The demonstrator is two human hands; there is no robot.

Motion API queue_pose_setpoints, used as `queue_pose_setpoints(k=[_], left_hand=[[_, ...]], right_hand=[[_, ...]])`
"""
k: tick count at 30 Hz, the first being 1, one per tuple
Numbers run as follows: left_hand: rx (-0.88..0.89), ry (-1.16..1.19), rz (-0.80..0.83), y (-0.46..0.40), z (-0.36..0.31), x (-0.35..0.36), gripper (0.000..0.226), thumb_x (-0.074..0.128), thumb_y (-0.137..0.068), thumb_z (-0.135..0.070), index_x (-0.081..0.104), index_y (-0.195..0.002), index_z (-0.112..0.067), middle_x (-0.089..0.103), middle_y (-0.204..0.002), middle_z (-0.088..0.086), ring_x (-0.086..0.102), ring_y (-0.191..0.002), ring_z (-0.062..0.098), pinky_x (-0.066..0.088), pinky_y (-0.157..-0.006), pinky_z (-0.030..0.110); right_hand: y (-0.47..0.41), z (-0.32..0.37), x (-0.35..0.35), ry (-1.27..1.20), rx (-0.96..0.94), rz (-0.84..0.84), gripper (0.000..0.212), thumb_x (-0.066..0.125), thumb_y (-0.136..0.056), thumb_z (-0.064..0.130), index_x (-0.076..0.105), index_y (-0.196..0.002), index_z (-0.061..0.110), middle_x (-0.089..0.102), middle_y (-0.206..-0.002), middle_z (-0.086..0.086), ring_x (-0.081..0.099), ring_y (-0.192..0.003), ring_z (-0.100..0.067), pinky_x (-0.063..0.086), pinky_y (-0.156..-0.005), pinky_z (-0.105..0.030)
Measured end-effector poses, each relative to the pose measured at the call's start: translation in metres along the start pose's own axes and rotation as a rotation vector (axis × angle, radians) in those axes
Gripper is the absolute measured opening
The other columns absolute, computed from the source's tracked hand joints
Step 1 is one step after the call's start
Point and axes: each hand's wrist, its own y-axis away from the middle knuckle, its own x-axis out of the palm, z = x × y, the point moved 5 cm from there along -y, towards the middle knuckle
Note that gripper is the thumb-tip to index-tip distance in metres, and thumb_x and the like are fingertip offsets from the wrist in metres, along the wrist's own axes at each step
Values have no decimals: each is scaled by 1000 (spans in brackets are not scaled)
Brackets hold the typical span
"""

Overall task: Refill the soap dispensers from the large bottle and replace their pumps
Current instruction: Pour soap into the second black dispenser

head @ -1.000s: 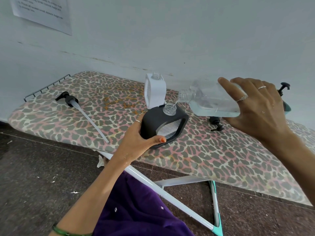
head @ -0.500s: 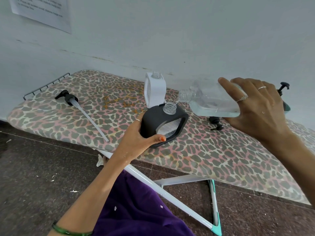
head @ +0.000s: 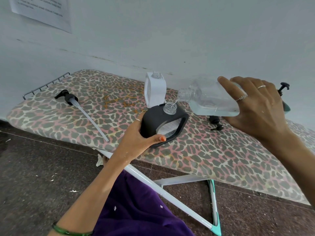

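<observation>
My left hand (head: 137, 139) grips the black soap dispenser (head: 153, 122), tilted on the leopard-print ironing board (head: 204, 155), its clear neck open. My right hand (head: 255, 108) holds the large clear bottle (head: 209, 101) on its side, mouth just above the dispenser's neck, and a thin stream of clear liquid runs in. Behind stands a white dispenser (head: 155, 91) with no pump. A long-tubed black pump (head: 71, 99) lies at the board's left. A small black pump (head: 215, 123) lies under the bottle.
Another black pump top (head: 283, 87) shows behind my right hand, on something teal and mostly hidden. A wire rack (head: 46, 86) ends the board at the left. The wall runs close behind, with a paper sheet (head: 40, 12) on it. Dark stone floor lies below.
Both hands and both bottles keep almost the same pose. The liquid stream keeps running into the black dispenser.
</observation>
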Motion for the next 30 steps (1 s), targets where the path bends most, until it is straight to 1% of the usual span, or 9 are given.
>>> queue_pose_setpoints(k=[4, 5, 8, 11, 15, 17, 21, 26, 30], left_hand=[[3, 4, 1, 0, -1, 0, 78, 76, -40, -76, 48, -108, -48, 63, -102, -38, 59, -104, -11, 50, -86, 13], [4, 6, 2, 0, -1, -1, 78, 76, -41, -76, 48, -108, -49, 63, -102, -37, 59, -104, -10, 50, -85, 13], [18, 14, 9, -1, -1, 0, 77, 78, -44, -73, 50, -112, -48, 66, -109, -28, 60, -109, -4, 50, -87, 15], [15, 16, 8, -1, 0, 0, 79, 77, -43, -74, 50, -112, -47, 65, -111, -25, 60, -109, -4, 50, -89, 17], [15, 8, 11, -2, 1, 0, 81, 77, -43, -75, 49, -113, -47, 64, -117, -18, 59, -113, 1, 50, -95, 26], [15, 22, 17, -1, 1, 0, 82, 78, -43, -74, 50, -115, -45, 64, -118, -17, 59, -114, 1, 50, -95, 26], [10, 24, 7, -1, 0, 0, 80, 78, -42, -75, 51, -112, -46, 66, -112, -21, 61, -111, 0, 52, -94, 27], [1, 18, 4, 0, -1, 0, 80, 76, -39, -78, 51, -107, -46, 66, -102, -31, 63, -103, -3, 54, -86, 22], [-9, 9, -6, 0, 0, -1, 78, 76, -38, -78, 51, -106, -48, 66, -102, -30, 62, -104, -4, 54, -87, 23]], right_hand=[[0, 1, 0, -2, -7, 5, 68, 75, -75, 28, 46, -136, 17, 62, -115, -19, 60, -100, -42, 45, -79, -52], [0, 0, 0, -1, -7, 4, 68, 74, -75, 28, 45, -136, 17, 62, -115, -19, 60, -100, -42, 45, -79, -52], [-1, 0, -1, 0, -10, 2, 67, 73, -76, 28, 45, -136, 17, 62, -116, -19, 60, -100, -42, 45, -79, -52], [0, 0, -1, 1, -11, -5, 66, 72, -76, 28, 46, -136, 17, 62, -115, -20, 61, -100, -42, 46, -79, -52], [1, 1, -1, 6, -19, -10, 67, 73, -75, 26, 45, -136, 18, 62, -114, -19, 61, -100, -42, 45, -79, -51], [0, 1, -1, 6, -10, -8, 70, 76, -73, 26, 45, -136, 18, 62, -115, -19, 61, -100, -41, 45, -80, -51], [0, 2, -1, 9, -6, -7, 71, 77, -73, 26, 45, -136, 18, 62, -115, -19, 60, -101, -41, 44, -81, -51], [1, 1, -1, 0, -1, -5, 68, 75, -74, 27, 46, -135, 17, 62, -115, -19, 61, -101, -42, 45, -81, -51], [1, 1, -1, 0, -5, 3, 68, 75, -74, 27, 46, -136, 17, 62, -116, -20, 61, -101, -42, 45, -81, -52]])
